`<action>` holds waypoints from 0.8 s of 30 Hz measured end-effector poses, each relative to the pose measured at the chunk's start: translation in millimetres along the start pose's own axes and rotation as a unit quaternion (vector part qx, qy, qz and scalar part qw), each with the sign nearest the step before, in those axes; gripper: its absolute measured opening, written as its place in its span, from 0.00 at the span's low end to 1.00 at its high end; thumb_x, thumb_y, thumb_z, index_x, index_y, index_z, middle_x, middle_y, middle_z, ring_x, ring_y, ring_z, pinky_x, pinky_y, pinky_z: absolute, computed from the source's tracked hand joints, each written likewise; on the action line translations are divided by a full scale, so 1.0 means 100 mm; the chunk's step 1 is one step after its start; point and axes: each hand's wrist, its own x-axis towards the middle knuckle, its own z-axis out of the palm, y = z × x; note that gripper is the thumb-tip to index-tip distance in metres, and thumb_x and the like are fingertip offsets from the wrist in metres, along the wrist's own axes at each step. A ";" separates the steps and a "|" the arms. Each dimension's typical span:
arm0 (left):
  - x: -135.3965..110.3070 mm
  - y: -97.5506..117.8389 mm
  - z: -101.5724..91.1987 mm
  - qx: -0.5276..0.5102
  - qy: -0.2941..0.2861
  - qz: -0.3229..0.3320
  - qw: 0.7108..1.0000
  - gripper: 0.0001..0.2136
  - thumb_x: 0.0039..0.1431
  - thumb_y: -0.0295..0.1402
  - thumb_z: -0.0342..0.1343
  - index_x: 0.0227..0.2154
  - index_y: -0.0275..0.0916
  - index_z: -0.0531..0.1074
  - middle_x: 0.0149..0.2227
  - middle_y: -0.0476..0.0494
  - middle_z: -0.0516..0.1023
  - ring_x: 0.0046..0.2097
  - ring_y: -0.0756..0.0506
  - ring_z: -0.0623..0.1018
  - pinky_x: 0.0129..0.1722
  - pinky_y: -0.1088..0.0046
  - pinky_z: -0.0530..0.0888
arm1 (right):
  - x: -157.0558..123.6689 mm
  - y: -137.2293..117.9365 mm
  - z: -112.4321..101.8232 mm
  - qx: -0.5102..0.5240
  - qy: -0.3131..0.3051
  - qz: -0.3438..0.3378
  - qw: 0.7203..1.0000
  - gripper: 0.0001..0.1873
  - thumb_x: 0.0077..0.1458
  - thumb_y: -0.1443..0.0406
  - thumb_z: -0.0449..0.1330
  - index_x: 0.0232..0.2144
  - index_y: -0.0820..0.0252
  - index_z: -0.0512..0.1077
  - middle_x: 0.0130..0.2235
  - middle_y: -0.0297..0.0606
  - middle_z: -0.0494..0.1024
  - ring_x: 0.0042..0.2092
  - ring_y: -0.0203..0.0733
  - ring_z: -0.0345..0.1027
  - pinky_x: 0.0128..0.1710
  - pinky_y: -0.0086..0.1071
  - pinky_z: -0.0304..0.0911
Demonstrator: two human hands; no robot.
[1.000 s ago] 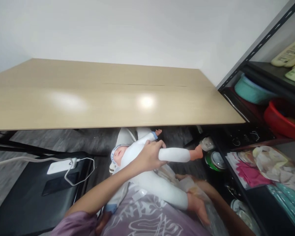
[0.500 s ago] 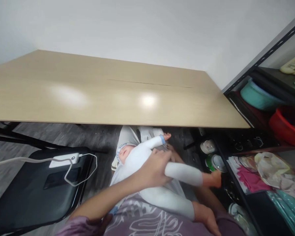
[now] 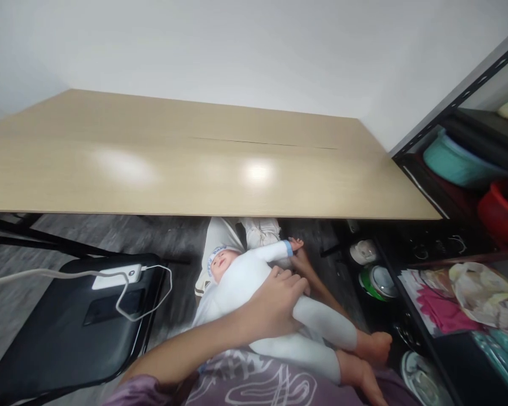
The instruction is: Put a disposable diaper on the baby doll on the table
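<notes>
A baby doll (image 3: 245, 282) in a white suit with blue cuffs and a printed cap lies face up across my lap, its head to the left and its bare feet to the right. Across its belly and hip lies my left hand (image 3: 281, 296), fingers curled over the body at the top of one leg. My right hand (image 3: 300, 262) is on the far side of the doll, right by its small outstretched hand. The fingers of my right hand are mostly hidden, so their grip does not show.
A wooden table (image 3: 220, 186) spans the view ahead, its edge just beyond the doll. On the left, a black chair (image 3: 68, 344) bears a white power bank (image 3: 116, 276) with a cable. To the right, a shelf holds a teal basin (image 3: 461, 160), a red basin (image 3: 502, 217) and bags.
The doll's outstretched arm and legs have shifted slightly right and down in the view. My right hand shows more beside the doll's hand. My left hand stays on the doll's body.
</notes>
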 end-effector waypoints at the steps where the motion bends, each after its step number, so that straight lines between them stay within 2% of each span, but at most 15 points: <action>1: 0.00 0.00 0.00 0.002 -0.003 -0.001 1.000 0.21 0.54 0.35 0.67 0.51 0.41 0.73 0.48 0.44 0.82 0.49 0.36 0.78 0.51 0.56 0.67 | -0.04 0.11 0.03 0.002 0.031 0.025 0.999 0.23 0.77 0.56 0.62 0.67 0.57 0.71 0.65 0.52 0.76 0.60 0.54 0.77 0.56 0.51 0.80; 3: 0.00 0.01 0.01 0.003 -0.005 0.000 1.000 0.22 0.54 0.34 0.68 0.52 0.41 0.73 0.49 0.43 0.82 0.50 0.36 0.79 0.51 0.56 0.67 | -0.15 0.26 0.00 0.023 0.106 0.048 0.993 0.33 0.75 0.56 0.60 0.75 0.59 0.59 0.69 0.59 0.71 0.65 0.59 0.73 0.59 0.55 0.79; 4: 0.00 0.01 0.01 0.002 -0.002 0.002 1.000 0.22 0.54 0.34 0.68 0.52 0.41 0.73 0.50 0.43 0.82 0.50 0.36 0.79 0.51 0.56 0.67 | -0.21 0.30 -0.06 0.035 0.133 0.035 0.990 0.39 0.73 0.56 0.61 0.77 0.59 0.54 0.71 0.61 0.68 0.68 0.61 0.70 0.62 0.57 0.76; 6: 0.00 0.00 0.02 -0.001 0.006 0.006 1.000 0.22 0.55 0.35 0.68 0.53 0.41 0.73 0.51 0.43 0.82 0.51 0.36 0.79 0.53 0.56 0.67 | -0.29 0.28 -0.22 0.034 0.137 -0.027 0.990 0.45 0.67 0.55 0.67 0.77 0.56 0.54 0.74 0.59 0.66 0.73 0.62 0.64 0.71 0.61 0.68; 9: 0.00 -0.01 0.05 0.000 0.017 0.015 1.000 0.21 0.59 0.37 0.68 0.54 0.42 0.74 0.52 0.42 0.83 0.52 0.35 0.78 0.56 0.55 0.68 | -0.20 0.10 -0.42 -0.033 0.013 -0.129 0.991 0.36 0.66 0.56 0.69 0.72 0.52 0.67 0.73 0.51 0.70 0.75 0.62 0.61 0.77 0.61 0.58; 11: 0.00 -0.02 0.03 0.019 0.014 0.029 0.999 0.18 0.61 0.38 0.68 0.52 0.42 0.74 0.50 0.41 0.82 0.52 0.35 0.78 0.58 0.55 0.69 | 0.01 -0.08 -0.43 -0.074 -0.067 -0.171 0.980 0.31 0.68 0.57 0.68 0.69 0.54 0.71 0.71 0.50 0.73 0.73 0.60 0.64 0.76 0.57 0.59; 14: -0.08 0.00 -0.08 0.054 0.006 0.057 0.997 0.14 0.65 0.40 0.67 0.50 0.43 0.76 0.47 0.41 0.80 0.49 0.36 0.77 0.58 0.55 0.71 | 0.42 -0.38 -0.28 -0.153 -0.195 -0.202 0.948 0.20 0.67 0.60 0.67 0.59 0.58 0.78 0.62 0.48 0.82 0.62 0.55 0.74 0.64 0.46 0.68; 16: -0.23 0.02 -0.20 0.041 0.030 0.069 0.996 0.15 0.68 0.38 0.65 0.55 0.46 0.76 0.49 0.42 0.80 0.51 0.37 0.78 0.58 0.55 0.74 | 0.65 -0.62 -0.15 -0.178 -0.246 -0.233 0.924 0.13 0.64 0.62 0.69 0.49 0.60 0.80 0.51 0.45 0.86 0.52 0.52 0.78 0.55 0.42 0.70; 18: -0.51 0.01 -0.27 0.017 0.083 0.076 0.994 0.23 0.68 0.36 0.64 0.64 0.54 0.72 0.57 0.42 0.80 0.57 0.36 0.78 0.62 0.55 0.76 | 0.79 -0.87 -0.06 -0.219 -0.266 -0.289 0.893 0.12 0.68 0.62 0.66 0.50 0.63 0.78 0.50 0.47 0.86 0.49 0.52 0.78 0.53 0.43 0.69; 20: -0.88 -0.06 -0.22 0.032 0.171 0.078 0.982 0.30 0.65 0.34 0.67 0.68 0.60 0.69 0.65 0.42 0.77 0.64 0.33 0.76 0.64 0.51 0.79 | 0.84 -1.11 -0.04 -0.255 -0.260 -0.348 0.864 0.13 0.74 0.62 0.60 0.52 0.65 0.77 0.52 0.49 0.85 0.50 0.52 0.78 0.53 0.44 0.67; 21: -1.07 -0.12 -0.15 0.047 0.242 0.066 0.967 0.29 0.63 0.32 0.66 0.65 0.61 0.71 0.62 0.43 0.78 0.62 0.33 0.77 0.62 0.48 0.80 | 0.84 -1.21 -0.07 -0.264 -0.251 -0.373 0.853 0.13 0.76 0.62 0.57 0.53 0.65 0.76 0.52 0.50 0.85 0.51 0.53 0.77 0.53 0.45 0.67; 22: -1.27 -0.20 -0.04 0.054 0.344 0.056 0.936 0.25 0.60 0.29 0.64 0.59 0.60 0.74 0.53 0.43 0.79 0.56 0.33 0.79 0.56 0.45 0.83 | 0.82 -1.30 -0.12 -0.266 -0.237 -0.395 0.847 0.14 0.77 0.61 0.56 0.55 0.65 0.75 0.52 0.50 0.84 0.51 0.53 0.77 0.53 0.45 0.67; 23: -1.45 -0.28 0.07 0.058 0.419 0.020 0.906 0.23 0.59 0.27 0.63 0.54 0.59 0.74 0.48 0.44 0.77 0.51 0.33 0.79 0.52 0.44 0.84 | 0.79 -1.36 -0.19 -0.260 -0.218 -0.412 0.846 0.16 0.78 0.60 0.55 0.56 0.65 0.75 0.53 0.50 0.84 0.51 0.53 0.77 0.52 0.45 0.67; 24: -1.61 -0.36 0.18 0.058 0.474 -0.044 0.878 0.23 0.58 0.26 0.63 0.53 0.58 0.73 0.48 0.44 0.74 0.50 0.33 0.79 0.50 0.43 0.85 | 0.75 -1.42 -0.29 -0.245 -0.193 -0.425 0.850 0.17 0.78 0.58 0.56 0.58 0.64 0.74 0.52 0.50 0.84 0.51 0.54 0.77 0.52 0.46 0.68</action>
